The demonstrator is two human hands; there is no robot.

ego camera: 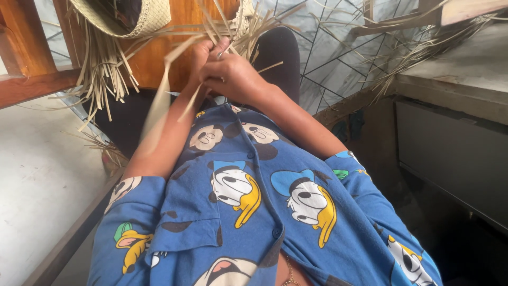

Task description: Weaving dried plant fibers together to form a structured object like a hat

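I look down over my blue cartoon-print shirt at both hands, raised in front of my chest. My right hand is closed around pale dry leaf strips that fan out from a half-woven basket at the top. My left hand sits just behind it, mostly hidden, fingers pinching the same bundle. One long strip hangs down past my left forearm, blurred by motion. The basket's loose ends dangle to the left.
A wooden chair frame stands at the upper left over a pale floor. A grey concrete ledge with more dry strips lies at the right. Tiled floor with dark lines shows at the top middle.
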